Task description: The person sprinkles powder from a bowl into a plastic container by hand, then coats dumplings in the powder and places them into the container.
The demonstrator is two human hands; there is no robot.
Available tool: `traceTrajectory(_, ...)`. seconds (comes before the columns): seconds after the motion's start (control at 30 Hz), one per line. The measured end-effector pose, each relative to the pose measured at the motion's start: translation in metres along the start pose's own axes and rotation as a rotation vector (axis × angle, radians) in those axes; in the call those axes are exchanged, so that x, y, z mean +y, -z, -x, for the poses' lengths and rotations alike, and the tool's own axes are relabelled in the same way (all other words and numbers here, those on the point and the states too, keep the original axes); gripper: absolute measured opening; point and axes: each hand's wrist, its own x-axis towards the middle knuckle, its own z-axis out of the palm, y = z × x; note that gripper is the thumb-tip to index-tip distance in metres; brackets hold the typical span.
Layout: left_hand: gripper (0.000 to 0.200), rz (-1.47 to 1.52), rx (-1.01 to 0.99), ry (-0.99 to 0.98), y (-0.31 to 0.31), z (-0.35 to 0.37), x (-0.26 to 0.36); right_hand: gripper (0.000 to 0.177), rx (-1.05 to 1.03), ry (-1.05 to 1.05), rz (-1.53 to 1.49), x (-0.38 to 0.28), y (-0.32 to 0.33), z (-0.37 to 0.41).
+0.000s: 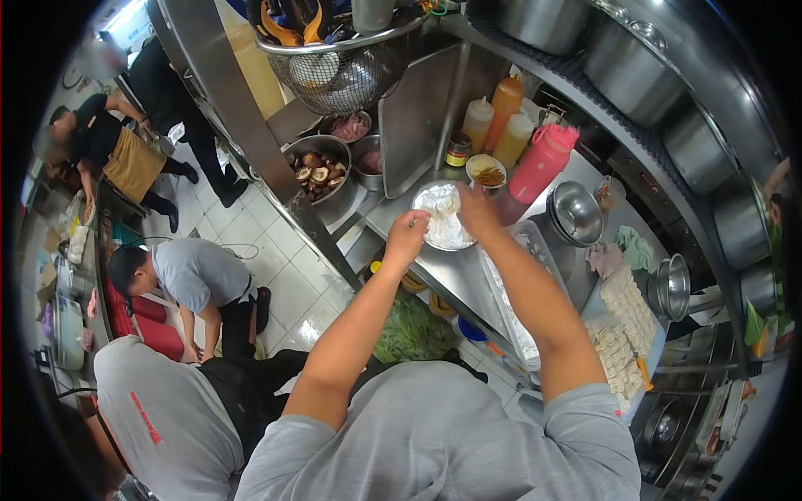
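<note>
A round metal bowl (pixel 449 248) holding white powder (pixel 445 227) stands on the steel counter before me. My left hand (pixel 407 235) is at the bowl's left side, its fingers closed in a pinch near the powder; what lies between them is too small to make out. At the opposite side, my right hand (pixel 479 214) reaches over the rim with its fingers curled together, and their tips are partly hidden. Just beyond it sits a small tub (pixel 484 168) with brownish contents. A long clear tray (pixel 494 288) with white powder lies under my right forearm.
A pink bottle (pixel 543 163), squeeze bottles (pixel 506 107) and metal bowls (pixel 578 213) stand behind. Pale folded dumplings (pixel 616 359) fill a board at right. Mushrooms (pixel 321 171) are in a pot at left. A wire basket (pixel 334 79) hangs above. A co-worker (pixel 192 275) bends at left.
</note>
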Motion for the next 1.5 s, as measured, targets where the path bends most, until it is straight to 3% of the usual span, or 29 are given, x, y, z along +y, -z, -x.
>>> traceTrajectory(0.03,0.021,-0.027,-0.005,-0.022,0.001,-0.002,-0.001,0.071,0.090,0.030,-0.105,0.002,0.005,0.001)
traceTrajectory(0.17,0.020,-0.025,-0.005,-0.004,-0.002,0.004,0.005,0.050,0.097,0.085,-0.151,-0.015,0.033,0.021)
traceTrajectory(0.23,0.020,-0.001,-0.009,0.027,-0.003,0.008,0.008,0.058,-0.234,-0.044,0.082,-0.026,0.038,0.029)
traceTrajectory(0.47,0.021,0.010,-0.044,0.088,-0.003,0.011,0.012,0.073,-0.001,-0.029,0.057,0.003,0.000,-0.001)
traceTrajectory(0.53,0.021,0.019,-0.041,0.078,-0.003,0.012,0.012,0.077,0.086,0.039,-0.218,0.004,0.009,0.002)
traceTrajectory(0.63,0.024,0.013,-0.072,0.045,-0.002,0.007,-0.005,0.086,-0.063,-0.017,-0.010,-0.006,0.011,0.012)
traceTrajectory(0.67,0.025,-0.038,-0.061,-0.024,-0.003,0.002,-0.019,0.094,-0.204,-0.024,0.043,0.004,-0.005,0.006)
traceTrajectory(0.7,0.028,-0.062,-0.086,-0.117,-0.003,-0.005,-0.040,0.091,-0.306,-0.048,0.065,-0.001,-0.002,0.015)
traceTrajectory(0.73,0.030,-0.430,0.006,-0.439,-0.004,-0.004,-0.036,0.064,-0.158,0.010,0.153,0.002,-0.017,0.019)
traceTrajectory(0.77,0.029,-0.448,-0.160,-0.241,0.002,0.001,-0.002,0.049,-0.091,0.011,0.131,0.011,-0.033,0.009)
traceTrajectory(0.8,0.026,-0.231,-0.059,-0.258,-0.004,0.005,-0.010,0.044,-0.128,0.028,0.087,0.012,-0.029,0.003)
traceTrajectory(0.83,0.024,-0.282,-0.104,-0.117,-0.003,-0.001,-0.006,0.048,0.052,0.010,0.007,0.020,-0.039,-0.004)
traceTrajectory(0.87,0.024,-0.236,-0.016,-0.198,-0.005,-0.001,-0.016,0.051,0.044,-0.021,-0.006,0.011,-0.023,-0.005)
traceTrajectory(0.93,0.024,-0.143,0.035,-0.165,-0.008,-0.002,-0.015,0.058,0.170,0.088,-0.098,0.010,-0.011,-0.007)
traceTrajectory(1.0,0.023,-0.139,0.080,-0.171,-0.009,0.001,-0.018,0.066,0.107,0.103,-0.184,-0.004,0.005,-0.002)
traceTrajectory(1.07,0.022,-0.134,0.101,-0.166,-0.012,0.002,-0.016,0.070,-0.021,-0.021,-0.070,-0.032,0.017,0.013)
traceTrajectory(1.1,0.022,-0.128,0.066,-0.132,-0.011,0.003,-0.016,0.065,-0.024,-0.014,0.101,-0.035,0.006,0.014)
traceTrajectory(1.2,0.023,-0.075,0.018,-0.126,-0.011,0.001,-0.017,0.062,-0.044,-0.060,0.122,-0.039,-0.007,0.011)
traceTrajectory(1.23,0.023,-0.022,0.001,-0.145,-0.008,0.000,-0.018,0.056,0.050,-0.055,0.099,-0.031,-0.017,0.006)
traceTrajectory(1.37,0.023,0.036,0.017,-0.118,-0.008,0.003,-0.016,0.061,0.166,0.028,0.049,-0.008,-0.019,-0.007)
traceTrajectory(1.5,0.021,-0.016,0.056,-0.143,-0.012,-0.001,-0.020,0.066,0.053,-0.032,0.024,-0.048,0.016,0.017)
